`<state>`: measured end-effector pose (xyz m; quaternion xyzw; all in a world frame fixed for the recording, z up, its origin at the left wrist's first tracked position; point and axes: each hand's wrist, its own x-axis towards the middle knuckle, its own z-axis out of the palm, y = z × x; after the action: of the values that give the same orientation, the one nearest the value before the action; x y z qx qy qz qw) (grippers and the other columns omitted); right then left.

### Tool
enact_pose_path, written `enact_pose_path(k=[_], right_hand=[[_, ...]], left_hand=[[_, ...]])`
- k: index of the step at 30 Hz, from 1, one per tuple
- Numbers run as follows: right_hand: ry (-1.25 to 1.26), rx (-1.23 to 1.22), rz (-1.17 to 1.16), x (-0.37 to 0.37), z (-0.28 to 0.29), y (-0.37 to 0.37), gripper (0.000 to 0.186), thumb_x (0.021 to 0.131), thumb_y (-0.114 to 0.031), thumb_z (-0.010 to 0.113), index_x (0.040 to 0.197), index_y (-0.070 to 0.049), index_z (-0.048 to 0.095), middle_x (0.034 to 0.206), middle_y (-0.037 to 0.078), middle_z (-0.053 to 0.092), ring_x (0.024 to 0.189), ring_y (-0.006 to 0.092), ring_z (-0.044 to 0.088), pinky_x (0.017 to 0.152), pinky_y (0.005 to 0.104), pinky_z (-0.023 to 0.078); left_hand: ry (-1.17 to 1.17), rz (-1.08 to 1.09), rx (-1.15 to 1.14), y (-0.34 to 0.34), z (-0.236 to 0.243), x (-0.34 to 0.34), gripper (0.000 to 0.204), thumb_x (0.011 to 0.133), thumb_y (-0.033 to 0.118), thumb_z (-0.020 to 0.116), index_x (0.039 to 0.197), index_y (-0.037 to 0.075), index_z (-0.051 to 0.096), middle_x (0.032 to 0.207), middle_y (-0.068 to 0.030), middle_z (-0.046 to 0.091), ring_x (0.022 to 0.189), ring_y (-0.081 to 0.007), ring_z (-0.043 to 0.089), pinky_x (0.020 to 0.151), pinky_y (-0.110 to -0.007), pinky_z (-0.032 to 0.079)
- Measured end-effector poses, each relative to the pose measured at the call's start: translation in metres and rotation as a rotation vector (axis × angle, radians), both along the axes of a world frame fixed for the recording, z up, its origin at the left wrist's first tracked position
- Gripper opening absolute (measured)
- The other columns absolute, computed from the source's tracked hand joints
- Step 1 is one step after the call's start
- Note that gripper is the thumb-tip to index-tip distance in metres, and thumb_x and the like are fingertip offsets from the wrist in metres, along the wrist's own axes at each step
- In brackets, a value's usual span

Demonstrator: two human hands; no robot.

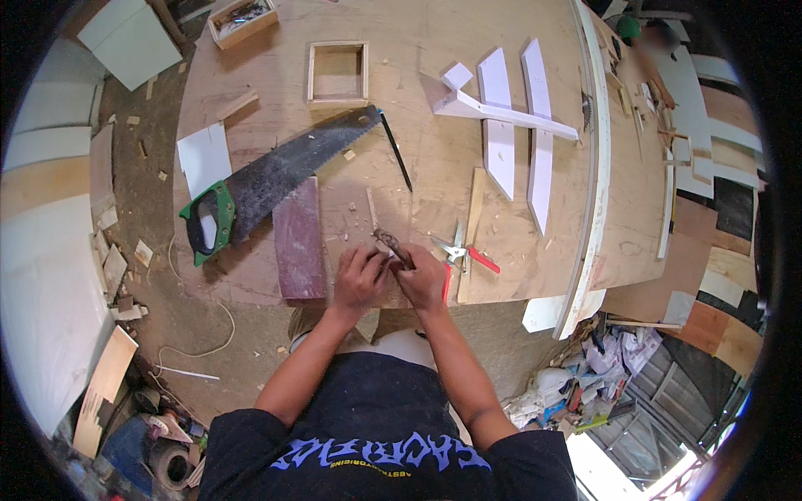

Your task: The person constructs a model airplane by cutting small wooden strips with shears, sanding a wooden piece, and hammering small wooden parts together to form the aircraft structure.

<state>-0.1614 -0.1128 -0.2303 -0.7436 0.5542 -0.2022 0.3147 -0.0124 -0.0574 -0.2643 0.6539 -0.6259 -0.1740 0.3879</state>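
My right hand [422, 280] grips a dark, rusty tool [391, 243] that looks like a hammer, its head pointing up-left. My left hand [359, 275] is beside it at the bench's front edge, fingers curled on something I cannot make out. A thin wood strip [371, 209] lies just beyond them. A purple-brown block [296, 238] lies left of my left hand, with a handsaw with green handle [213, 221] further left. Red-handled snips [476, 257] lie open right of my right hand, over a long narrow board [470, 200].
A wooden box [338, 46], parts tray [242, 17], black pencil [397, 153] and white joined pieces [535, 125] lie on the plywood bench [418, 50]. A long white strip [595, 167] runs along the right. A person [656, 75] works at upper right. Scraps [117, 271] litter the left floor.
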Motion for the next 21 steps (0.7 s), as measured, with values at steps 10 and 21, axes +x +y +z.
enact_pose_path(k=[10, 21], right_hand=[[0.026, 0.035, -0.046, 0.003, 0.001, -0.005, 0.026, 0.080, -0.013, 0.078, 0.105, -0.009, 0.075, 0.099, 0.015, 0.075, 0.092, 0.0354, 0.073, 0.080, 0.0431, 0.058], [0.059, 0.277, -0.235, -0.006, 0.025, -0.026, 0.032, 0.087, -0.019, 0.077, 0.116, -0.005, 0.074, 0.092, 0.019, 0.072, 0.086, 0.0376, 0.071, 0.076, 0.0444, 0.055]], left_hand=[[0.026, -0.020, 0.000, -0.001, 0.005, 0.004, 0.028, 0.081, 0.005, 0.080, 0.108, 0.002, 0.072, 0.105, -0.0116, 0.065, 0.100, -0.0331, 0.062, 0.089, -0.044, 0.051], [0.027, 0.008, 0.034, -0.006, 0.012, 0.001, 0.028, 0.081, 0.007, 0.082, 0.107, 0.006, 0.073, 0.102, -0.0114, 0.064, 0.098, -0.0327, 0.062, 0.087, -0.044, 0.052]])
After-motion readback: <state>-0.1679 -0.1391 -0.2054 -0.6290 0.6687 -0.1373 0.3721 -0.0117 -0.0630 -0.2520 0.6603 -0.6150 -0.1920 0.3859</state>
